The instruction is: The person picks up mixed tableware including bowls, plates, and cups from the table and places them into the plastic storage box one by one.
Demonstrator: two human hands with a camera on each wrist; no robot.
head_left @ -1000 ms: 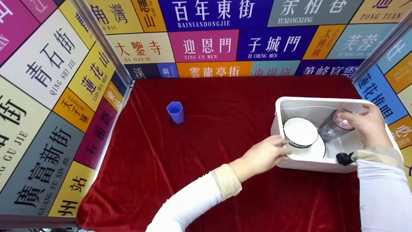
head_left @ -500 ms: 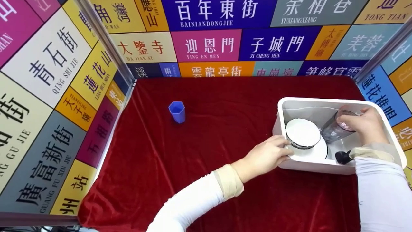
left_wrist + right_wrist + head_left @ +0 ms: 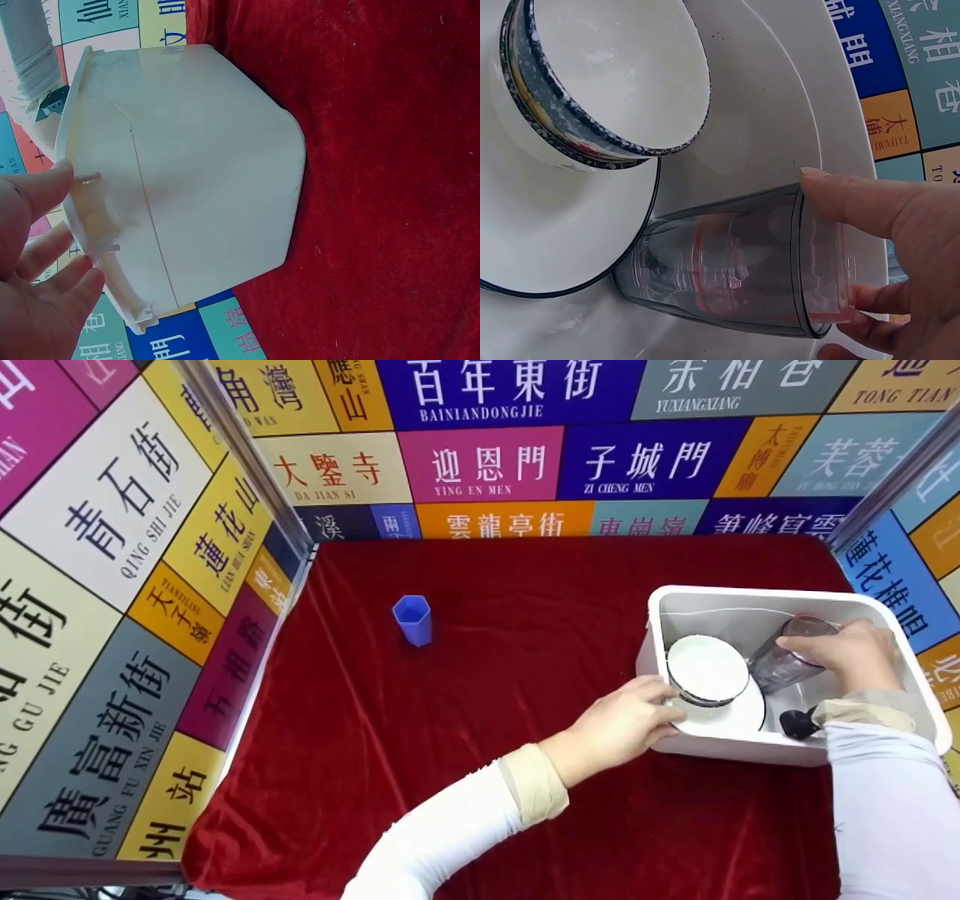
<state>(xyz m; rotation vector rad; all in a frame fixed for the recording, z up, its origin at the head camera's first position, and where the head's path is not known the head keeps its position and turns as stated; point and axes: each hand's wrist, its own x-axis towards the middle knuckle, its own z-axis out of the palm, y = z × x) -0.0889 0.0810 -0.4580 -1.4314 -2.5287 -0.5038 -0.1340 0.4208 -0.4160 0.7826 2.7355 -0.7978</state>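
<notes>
In the right wrist view, my right hand (image 3: 922, 255) grips a clear pink cup (image 3: 826, 262) near its rim. This cup sits nested in a clear grey tumbler (image 3: 667, 262), with my thumb tip right at the tumbler's rim. The tumbler leans inside a white plastic bin (image 3: 750, 746). Stacked bowls (image 3: 706, 667), white inside with a speckled dark rim, stand on a white plate (image 3: 742, 709) to the tumbler's left. My left hand (image 3: 619, 727) holds the bin's left edge, fingers and thumb at the rim (image 3: 71, 202).
A blue hexagonal cup (image 3: 414, 621) stands on the red velvet cloth (image 3: 487, 697), left of the bin. Something black and rounded (image 3: 799, 724) shows at the bin's front edge beside my right wrist. Printed sign panels (image 3: 480, 461) wall the back and sides.
My right hand has lowered, and the pink cup has sunk deeper into the grey tumbler. My left hand keeps its hold on the bin's rim. The view has shifted slightly.
</notes>
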